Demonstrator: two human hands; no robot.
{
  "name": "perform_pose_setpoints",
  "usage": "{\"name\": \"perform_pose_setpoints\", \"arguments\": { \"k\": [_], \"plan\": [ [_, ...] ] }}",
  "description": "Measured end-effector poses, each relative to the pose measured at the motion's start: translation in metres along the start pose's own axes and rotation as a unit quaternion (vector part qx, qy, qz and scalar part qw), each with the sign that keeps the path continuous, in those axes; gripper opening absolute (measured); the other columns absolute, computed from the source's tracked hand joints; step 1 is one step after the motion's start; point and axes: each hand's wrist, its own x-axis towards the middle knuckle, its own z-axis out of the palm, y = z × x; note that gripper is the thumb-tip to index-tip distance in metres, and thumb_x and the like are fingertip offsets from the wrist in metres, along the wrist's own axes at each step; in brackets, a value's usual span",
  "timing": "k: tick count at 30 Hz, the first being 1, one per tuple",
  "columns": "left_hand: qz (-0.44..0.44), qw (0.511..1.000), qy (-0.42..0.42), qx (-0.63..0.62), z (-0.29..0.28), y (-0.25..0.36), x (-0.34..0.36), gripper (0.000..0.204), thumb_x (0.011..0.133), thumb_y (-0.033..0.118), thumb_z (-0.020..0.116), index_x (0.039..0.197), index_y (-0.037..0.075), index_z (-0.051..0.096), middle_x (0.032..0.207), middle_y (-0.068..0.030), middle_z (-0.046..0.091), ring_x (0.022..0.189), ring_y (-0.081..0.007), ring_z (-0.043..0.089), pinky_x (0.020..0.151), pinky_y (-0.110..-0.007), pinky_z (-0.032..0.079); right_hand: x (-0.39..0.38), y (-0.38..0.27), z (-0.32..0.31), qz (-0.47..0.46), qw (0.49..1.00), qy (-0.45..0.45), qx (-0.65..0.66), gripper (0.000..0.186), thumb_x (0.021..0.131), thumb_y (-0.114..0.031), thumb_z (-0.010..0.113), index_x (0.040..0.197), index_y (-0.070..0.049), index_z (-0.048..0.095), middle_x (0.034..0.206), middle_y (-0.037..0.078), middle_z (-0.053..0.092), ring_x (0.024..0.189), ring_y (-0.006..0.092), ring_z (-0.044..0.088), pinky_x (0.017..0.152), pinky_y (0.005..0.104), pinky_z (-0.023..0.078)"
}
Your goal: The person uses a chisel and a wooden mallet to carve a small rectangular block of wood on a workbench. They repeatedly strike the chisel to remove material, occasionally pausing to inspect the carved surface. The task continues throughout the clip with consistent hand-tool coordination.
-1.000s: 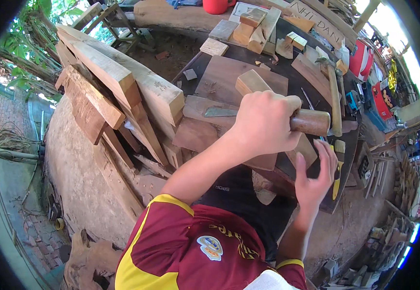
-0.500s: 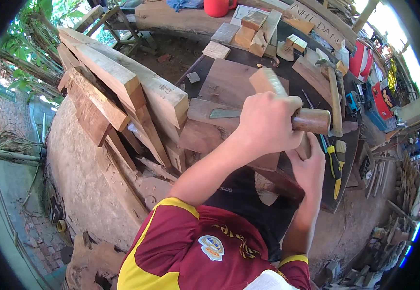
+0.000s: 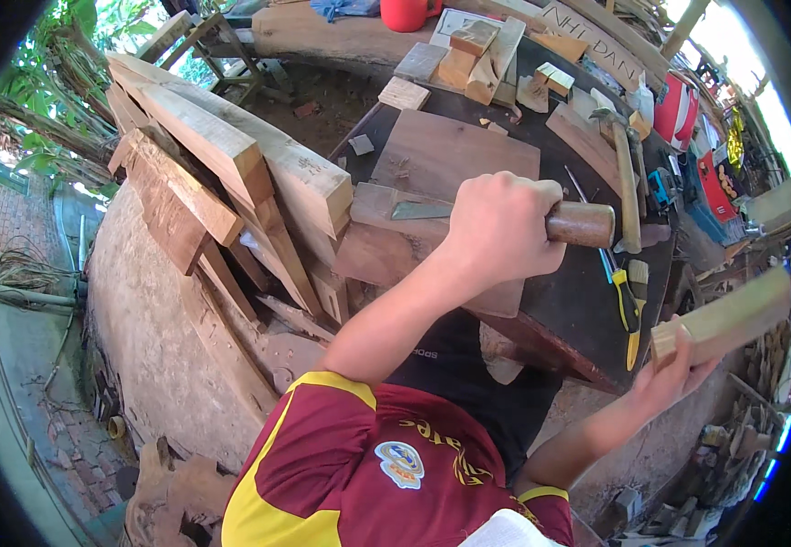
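Note:
My left hand [image 3: 503, 228] is closed round a chisel [image 3: 587, 224], its brown wooden handle poking out to the right and its flat blade to the left. The blade rests on or just over a reddish-brown board [image 3: 377, 206] on the table; whether the edge bites into it I cannot tell. Out to the right, past the table edge, my right hand [image 3: 664, 378] grips a long squared wooden block [image 3: 728, 317] by its near end. Behind the chisel lies a wider flat board [image 3: 455, 150] with a few shavings on it.
Thick beams [image 3: 259, 159] lean at the left. On the dark table's right are a hammer [image 3: 628, 182], a yellow-and-black tool [image 3: 628, 305], a brush [image 3: 638, 273] and a screwdriver [image 3: 576, 182]. Wood offcuts [image 3: 473, 64] and a red mug [image 3: 406, 13] are at the back.
My right hand has swung the wooden block away from beside the chisel, out to the right past the table edge. My left hand and the chisel have hardly moved.

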Motion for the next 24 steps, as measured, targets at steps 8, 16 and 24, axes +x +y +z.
{"name": "perform_pose_setpoints", "arguments": {
  "k": [8, 16, 24],
  "plan": [
    [0.019, 0.999, 0.014, 0.022, 0.006, -0.002, -0.003, 0.019, 0.057, 0.018, 0.07, 0.071, 0.009, 0.061, 0.064, -0.0127, 0.062, 0.064, -0.0341, 0.063, 0.058, -0.042, 0.05, -0.1, 0.013, 0.005, -0.114, 0.904, -0.326, -0.254, 0.091, 0.069, -0.003, 0.072, 0.147, 0.003, 0.026, 0.147, 0.023, 0.036, 0.139, 0.032, 0.032, 0.115, 0.0438, 0.022],
    [0.005, 0.999, -0.014, 0.033, 0.006, 0.001, -0.007, 0.017, 0.058, 0.02, 0.07, 0.069, 0.011, 0.063, 0.066, -0.0126, 0.063, 0.065, -0.0331, 0.064, 0.059, -0.043, 0.051, -0.085, -0.002, 0.005, 0.064, 0.995, 0.053, 0.062, 0.075, 0.073, 0.0, 0.067, 0.141, 0.001, 0.035, 0.131, 0.018, 0.049, 0.111, 0.0265, 0.055, 0.095, 0.0389, 0.047],
    [0.008, 0.998, -0.013, 0.066, 0.012, -0.004, -0.008, 0.017, 0.06, 0.02, 0.07, 0.073, 0.011, 0.064, 0.066, -0.0125, 0.064, 0.067, -0.0336, 0.065, 0.061, -0.043, 0.052, -0.119, 0.03, -0.009, -0.127, 0.925, -0.28, -0.223, 0.089, 0.07, 0.0, 0.07, 0.145, 0.006, 0.023, 0.134, 0.02, 0.043, 0.12, 0.0272, 0.047, 0.099, 0.039, 0.041]
  ]
}}
